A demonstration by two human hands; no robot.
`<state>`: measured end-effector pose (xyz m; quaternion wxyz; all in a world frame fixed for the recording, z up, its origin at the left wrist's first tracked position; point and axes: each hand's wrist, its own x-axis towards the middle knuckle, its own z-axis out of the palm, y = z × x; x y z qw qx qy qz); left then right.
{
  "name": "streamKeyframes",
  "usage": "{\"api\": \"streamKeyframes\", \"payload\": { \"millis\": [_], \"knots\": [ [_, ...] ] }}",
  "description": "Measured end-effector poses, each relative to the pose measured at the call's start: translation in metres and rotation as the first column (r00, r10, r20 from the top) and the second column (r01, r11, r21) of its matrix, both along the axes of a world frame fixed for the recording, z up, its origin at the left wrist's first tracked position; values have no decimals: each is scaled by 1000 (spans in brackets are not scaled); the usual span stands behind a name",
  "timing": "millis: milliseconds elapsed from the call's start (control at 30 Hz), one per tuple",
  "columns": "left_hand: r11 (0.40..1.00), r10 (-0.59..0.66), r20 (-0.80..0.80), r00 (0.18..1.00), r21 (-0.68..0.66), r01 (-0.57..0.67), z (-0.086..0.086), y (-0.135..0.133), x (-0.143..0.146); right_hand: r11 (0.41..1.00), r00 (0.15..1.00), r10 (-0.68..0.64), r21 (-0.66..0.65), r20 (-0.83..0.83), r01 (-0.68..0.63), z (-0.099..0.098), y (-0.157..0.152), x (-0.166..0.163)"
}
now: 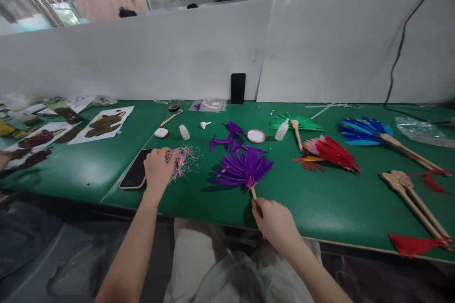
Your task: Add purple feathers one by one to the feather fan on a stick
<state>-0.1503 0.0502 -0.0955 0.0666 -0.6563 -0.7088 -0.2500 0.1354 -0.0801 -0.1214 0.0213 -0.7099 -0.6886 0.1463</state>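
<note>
My right hand (275,222) is wrapped around the wooden handle (253,193) of a purple feather fan (246,168), raised near the table's front edge. Small pink beads show at the base of its feathers. At the left, my left hand (159,168) reaches down to a loose pile of small colourful beads (183,160). Its fingers are bent together at the pile's edge, and anything between them is hidden. Beside that hand lies a phone (134,173). Loose purple feathers (227,141) lie behind the fan, next to a round dish of white stuff (256,136).
Squeeze bottles (282,129) and a white case (161,133) stand behind. Green (309,124), red (336,154) and blue (366,130) feather fans and bare wooden handles (414,203) lie right. A dark phone (238,88) leans on the white partition (159,57). Another person's hand (4,159) is far left.
</note>
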Motion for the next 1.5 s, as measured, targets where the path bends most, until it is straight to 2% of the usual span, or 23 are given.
{"api": "streamKeyframes", "payload": {
  "millis": [100, 200, 367, 500, 600, 733, 800, 900, 1000, 1133, 1267, 1500],
  "knots": [
    [996, -83, 1, 997, -9, 83, 3, 5, 12, 999, 1000, 1, -41, -22, -2, 3, -5, 0],
    [972, -232, 45, 972, -19, 233, 7, 11, 37, 998, 999, -2, -68, -46, -1, 5, -7, -1],
    [853, -504, 164, 848, -62, 519, 22, 21, 93, 996, 996, -36, -81, -83, 30, 9, -1, -3],
    [776, -595, 219, 773, -92, 623, 28, 39, 133, 995, 991, -69, -74, -114, 61, 11, 4, 4],
    [715, -639, 240, 731, -167, 679, 18, 64, 154, 995, 987, -76, -69, -143, 67, 10, 4, 9],
    [609, -670, 259, 696, -346, 714, -2, 96, 174, 995, 979, -88, -71, -185, 76, 9, 2, 11],
    [560, -676, 259, 690, -427, 710, -10, 106, 181, 994, 972, -94, -71, -213, 80, 8, 1, 12],
    [521, -680, 255, 688, -492, 698, -17, 114, 188, 994, 960, -100, -70, -261, 85, 5, 1, 15],
    [504, -683, 268, 680, -500, 704, -21, 116, 191, 994, 947, -102, -72, -306, 83, 3, 0, 18],
    [500, -688, 319, 652, -443, 744, -22, 116, 184, 994, 931, -89, -87, -355, 61, 0, 0, 22],
    [545, -663, 381, 645, -345, 764, -19, 115, 174, 996, 888, -75, -79, -453, 44, 3, 0, 29],
    [639, -625, 380, 682, -253, 726, -25, 109, 178, 979, 774, -69, 108, -630, 175, 22, -3, 36]
  ]
}}
